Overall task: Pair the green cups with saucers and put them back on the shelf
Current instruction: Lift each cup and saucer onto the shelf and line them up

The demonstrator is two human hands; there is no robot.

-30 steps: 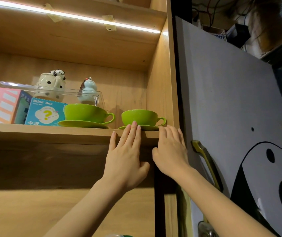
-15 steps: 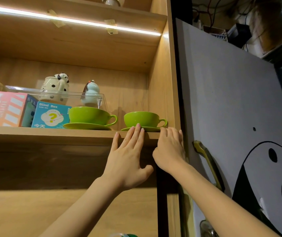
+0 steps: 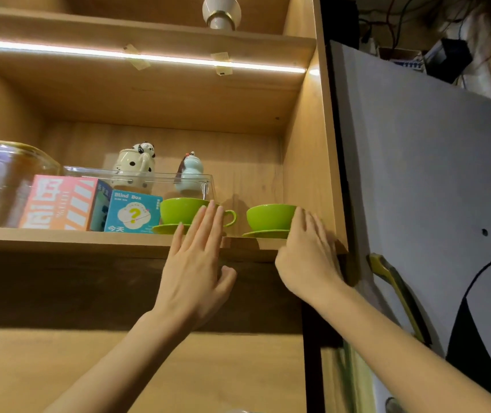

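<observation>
Two green cups stand on green saucers at the right end of the wooden shelf (image 3: 68, 238). The left cup (image 3: 178, 210) sits on its saucer (image 3: 165, 229); my left hand (image 3: 195, 263) is raised flat in front of it, fingers apart, covering part of cup and saucer. The right cup (image 3: 269, 216) rests on its saucer (image 3: 265, 234); my right hand (image 3: 310, 256) lies open against its right side at the shelf edge, hiding the handle. Neither hand grips anything.
Left of the cups stand a blue "Blind Box" carton (image 3: 132, 214), a pink box (image 3: 59, 202) and a glass jar (image 3: 3, 180). A clear case (image 3: 149, 180) with two ceramic figurines is behind. The cabinet wall (image 3: 307, 162) and a grey door (image 3: 435, 180) are right.
My left hand has slid left from the right cup's saucer to in front of the left cup. My right hand has risen to the right cup's side. The view has tilted upward.
</observation>
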